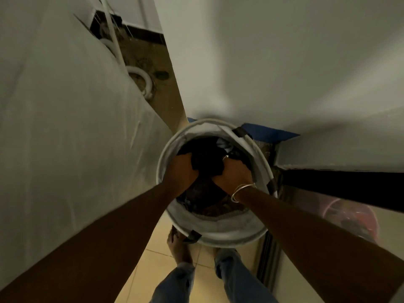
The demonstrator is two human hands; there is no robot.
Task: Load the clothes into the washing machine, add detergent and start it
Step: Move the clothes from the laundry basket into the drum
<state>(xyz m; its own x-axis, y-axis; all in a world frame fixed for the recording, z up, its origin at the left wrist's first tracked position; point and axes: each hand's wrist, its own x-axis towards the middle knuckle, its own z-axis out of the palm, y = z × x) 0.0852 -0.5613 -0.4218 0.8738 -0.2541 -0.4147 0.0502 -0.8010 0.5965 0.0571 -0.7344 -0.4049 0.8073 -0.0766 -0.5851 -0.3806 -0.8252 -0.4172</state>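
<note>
Our two bare forearms ran up from the lower corners of the frame and met inside the round, soft-sided white fabric laundry hamper (pixel 218 236) at the centre. It stood on the pale yellow tiled floor (pixel 150 265), just above our feet in the frame.

Our left grip (pixel 181 171) was clenched on the left edge of a bunched black cloth garment (pixel 207 158). Our right grip (pixel 235 174), with thin silver metal bangles (pixel 241 192) at the wrist, was clenched on its right edge. The other dark, mixed clothes (pixel 203 193) lay beneath it in the hamper, none loaded yet. We could not tell whether the large white sheet-covered bulk (pixel 65 127) filling the left of the frame was the washing machine.

We judged the lift to be the risky part. If the black garment was tangled with the pile below, a hard pull could drag other pieces over the rim onto the floor. It could also tip the light hamper towards us. The bangles might catch on loose fabric as the wrist came out. A bundle held only by its two edges could sag in the middle and shed what it carried.

Both arms were nearly straight and converged in a V. The wrists were bent down into the hamper, the backs of the hands faced the camera, and the fingertips were buried in the folds.
</note>
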